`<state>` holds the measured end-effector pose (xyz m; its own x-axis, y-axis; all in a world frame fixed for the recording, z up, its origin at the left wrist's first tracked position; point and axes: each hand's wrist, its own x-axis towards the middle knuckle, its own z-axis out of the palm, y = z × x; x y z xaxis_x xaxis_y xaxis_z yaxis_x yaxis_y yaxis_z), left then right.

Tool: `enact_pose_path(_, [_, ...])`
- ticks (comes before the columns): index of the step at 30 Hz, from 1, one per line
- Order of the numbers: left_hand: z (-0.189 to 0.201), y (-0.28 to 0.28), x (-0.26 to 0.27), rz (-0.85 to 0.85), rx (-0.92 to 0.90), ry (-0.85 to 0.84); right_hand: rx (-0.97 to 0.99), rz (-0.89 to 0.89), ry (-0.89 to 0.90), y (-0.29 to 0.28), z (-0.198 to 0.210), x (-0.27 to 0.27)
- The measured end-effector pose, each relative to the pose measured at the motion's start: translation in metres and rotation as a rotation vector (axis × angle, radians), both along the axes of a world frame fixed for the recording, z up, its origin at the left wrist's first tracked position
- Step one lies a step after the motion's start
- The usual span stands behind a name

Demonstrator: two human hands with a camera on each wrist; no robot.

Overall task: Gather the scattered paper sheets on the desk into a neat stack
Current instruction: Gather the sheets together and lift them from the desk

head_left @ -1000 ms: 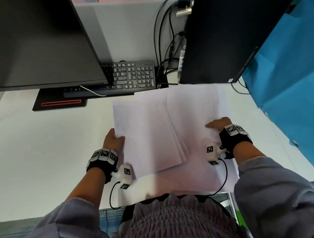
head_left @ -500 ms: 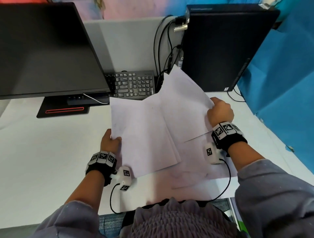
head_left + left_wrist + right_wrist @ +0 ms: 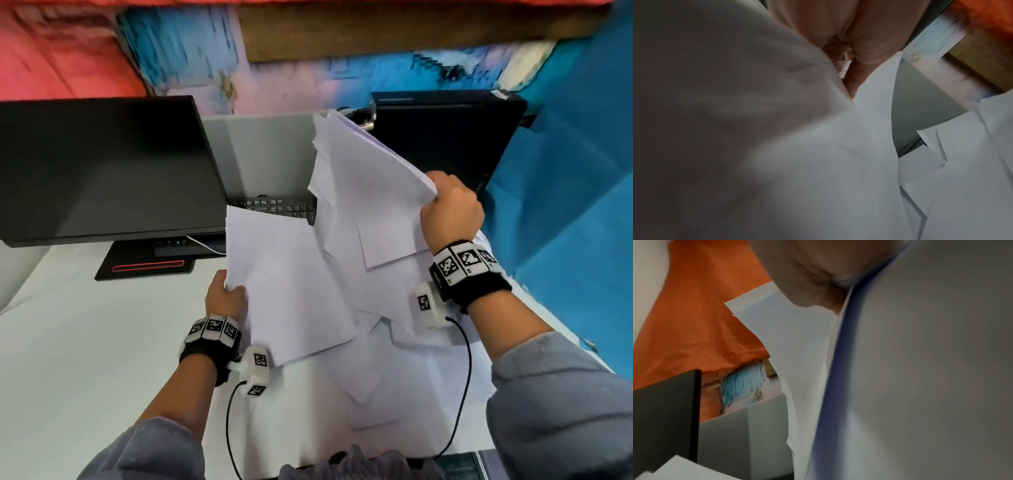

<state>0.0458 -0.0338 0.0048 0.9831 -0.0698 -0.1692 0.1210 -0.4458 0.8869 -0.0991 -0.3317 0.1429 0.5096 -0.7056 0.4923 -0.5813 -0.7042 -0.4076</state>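
Head view: left grip (image 3: 226,297), right grip (image 3: 451,211) clutch paper sheets' (image 3: 346,246) opposite edges.

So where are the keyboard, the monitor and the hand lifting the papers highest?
keyboard (image 3: 274,207): head view, on its visible keys.
monitor (image 3: 102,168): head view, middle of the dark screen.
right hand (image 3: 452,212): head view, back of the hand, gripping the raised paper sheets (image 3: 370,192).
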Motion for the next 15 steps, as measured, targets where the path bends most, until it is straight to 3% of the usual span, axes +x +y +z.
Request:
enact_pose_path(8, [0.018,-0.01,0.008,0.011,-0.123,-0.039,0.168,0.056,-0.161,-0.011,0.042,0.005])
enact_pose_path(15, [0.009,-0.009,0.009,0.014,-0.029,-0.022,0.18,0.045,-0.196,-0.019,0.065,0.011])
